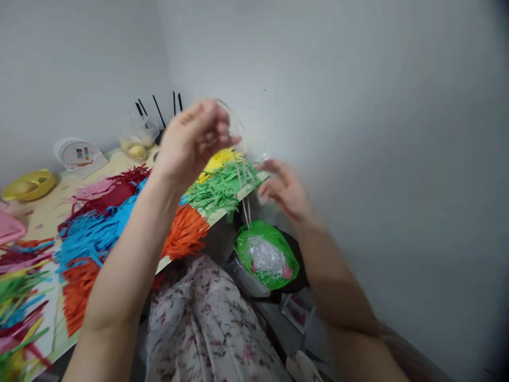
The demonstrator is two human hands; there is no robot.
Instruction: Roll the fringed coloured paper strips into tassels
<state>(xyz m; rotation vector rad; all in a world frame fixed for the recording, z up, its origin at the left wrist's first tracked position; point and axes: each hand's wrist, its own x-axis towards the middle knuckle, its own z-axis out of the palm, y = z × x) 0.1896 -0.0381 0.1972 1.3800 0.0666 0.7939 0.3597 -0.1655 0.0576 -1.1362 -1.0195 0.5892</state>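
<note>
My left hand (194, 140) is raised above the table edge, fingers pinched on a clear, thin bit of plastic or tape with pale strands (244, 191) hanging down from it. My right hand (284, 188) is lower and to the right, blurred by motion, fingers curled near the same strands. Below them a bin lined with a green bag (284, 249) holds crumpled clear plastic (266, 257). Piles of cut paper strips lie on the table: green (218, 191), orange (185, 231), blue (95, 228), dark red (115, 193), yellow (220, 158).
A yellow bowl (27, 183) and a white round device (77, 154) stand at the back left, with a clear bag of yellow items (137, 140) and black sticks (159, 111) by the wall. The grey wall (377, 132) stands close on the right. My floral-clothed lap (207, 323) is below.
</note>
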